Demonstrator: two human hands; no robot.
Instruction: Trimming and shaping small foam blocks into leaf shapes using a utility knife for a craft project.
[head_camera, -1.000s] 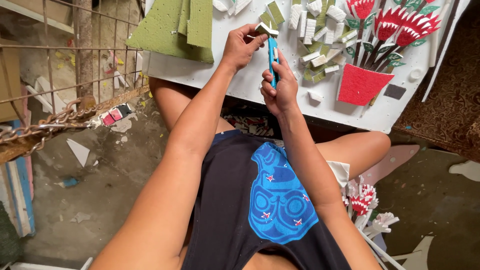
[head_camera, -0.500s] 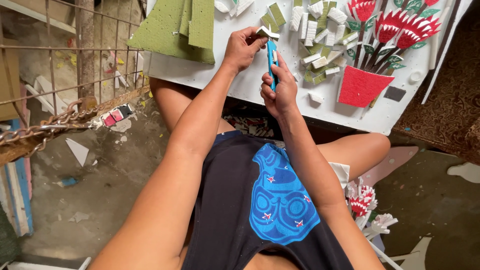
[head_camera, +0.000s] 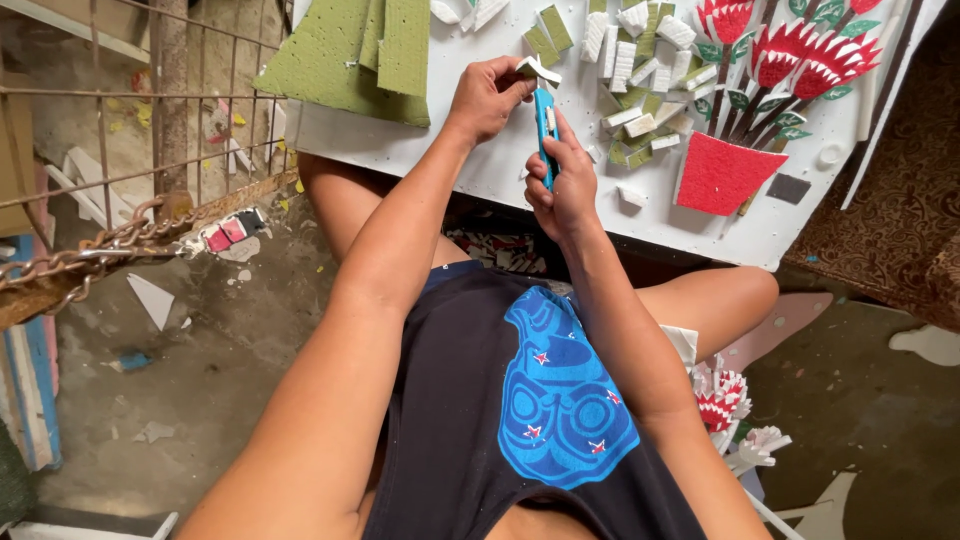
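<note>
My right hand (head_camera: 565, 185) gripped the blue knife (head_camera: 545, 135), blade pointing up toward the foam piece (head_camera: 537, 68) pinched in my left hand (head_camera: 487, 97).

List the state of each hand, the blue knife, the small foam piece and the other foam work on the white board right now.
Left hand: closed on small white-and-green foam piece, held above the board.
Right hand: gripping blue utility knife, upright, tip at the piece.
Green foam sheets: lying flat, overlapping.
Cut foam blocks: loose, scattered.
Red foam flower pot picture: lying flat on white board.
</note>
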